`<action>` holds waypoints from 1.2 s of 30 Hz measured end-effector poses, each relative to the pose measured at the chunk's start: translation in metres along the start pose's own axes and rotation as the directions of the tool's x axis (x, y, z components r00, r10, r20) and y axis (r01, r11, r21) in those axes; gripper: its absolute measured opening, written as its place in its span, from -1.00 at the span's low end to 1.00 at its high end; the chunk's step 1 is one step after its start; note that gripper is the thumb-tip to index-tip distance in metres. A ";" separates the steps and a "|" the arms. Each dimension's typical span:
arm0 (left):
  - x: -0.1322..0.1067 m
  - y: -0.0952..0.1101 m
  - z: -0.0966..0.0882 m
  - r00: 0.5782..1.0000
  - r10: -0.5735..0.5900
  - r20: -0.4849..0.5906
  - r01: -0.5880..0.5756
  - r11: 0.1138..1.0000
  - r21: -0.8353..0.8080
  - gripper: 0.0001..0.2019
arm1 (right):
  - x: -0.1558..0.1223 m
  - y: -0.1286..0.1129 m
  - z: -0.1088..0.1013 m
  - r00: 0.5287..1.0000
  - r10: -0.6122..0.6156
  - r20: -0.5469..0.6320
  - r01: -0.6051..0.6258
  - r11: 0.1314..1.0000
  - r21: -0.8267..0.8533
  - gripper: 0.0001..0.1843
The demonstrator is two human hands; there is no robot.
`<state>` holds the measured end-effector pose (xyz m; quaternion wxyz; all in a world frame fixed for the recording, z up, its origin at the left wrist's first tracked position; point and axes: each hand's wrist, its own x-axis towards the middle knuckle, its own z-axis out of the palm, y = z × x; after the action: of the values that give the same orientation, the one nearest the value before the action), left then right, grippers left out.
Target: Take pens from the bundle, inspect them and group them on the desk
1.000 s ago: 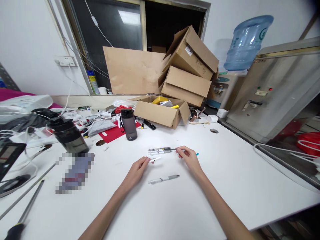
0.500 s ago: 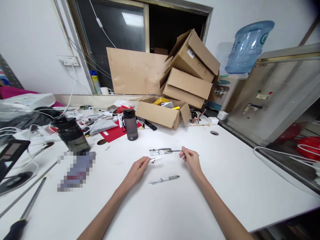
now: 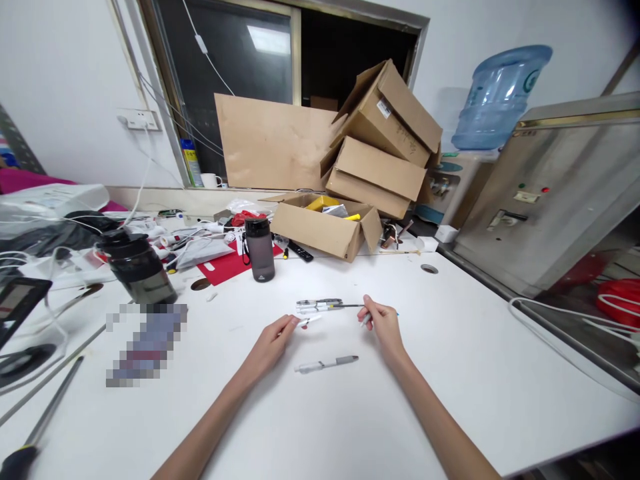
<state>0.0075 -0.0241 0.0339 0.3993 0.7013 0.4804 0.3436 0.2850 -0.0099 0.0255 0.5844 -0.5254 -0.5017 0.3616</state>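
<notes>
My left hand rests on the white table and pinches a small white pen part at its fingertips. My right hand is closed on a thin pen piece whose grey end sticks out below the fingers. Just beyond both hands lie two disassembled pens side by side. A whole grey and white pen lies on the table between my wrists, touched by neither hand.
A dark water bottle stands behind the pens, a bigger black one at the left. Open cardboard boxes pile up at the back. A screwdriver lies near left. Cables and clutter fill the left side; a metal cabinet stands right.
My right hand has drawn slightly back toward me with the pen piece, covering the blue bit that showed beside it. The left hand stays put. The view shifted a little.
</notes>
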 end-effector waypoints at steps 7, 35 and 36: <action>0.004 -0.006 0.001 0.999 -0.046 0.001 0.047 0.999 -0.015 -0.52 | -0.003 -0.008 -0.002 1.000 -0.026 0.000 0.026 1.000 -0.004 -0.35; 0.004 -0.004 0.001 0.995 -0.096 0.028 0.096 0.995 -0.006 -0.47 | -0.004 -0.010 0.001 0.988 -0.065 0.137 0.061 0.998 0.036 -0.56; 0.004 -0.004 0.000 0.995 -0.097 0.028 0.097 0.995 -0.010 -0.47 | -0.004 -0.010 0.001 0.988 -0.066 0.140 0.062 0.998 0.033 -0.57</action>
<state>0.0073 -0.0195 0.0303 0.4259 0.6795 0.5065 0.3168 0.2823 -0.0158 0.0340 0.5661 -0.4738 -0.5532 0.3861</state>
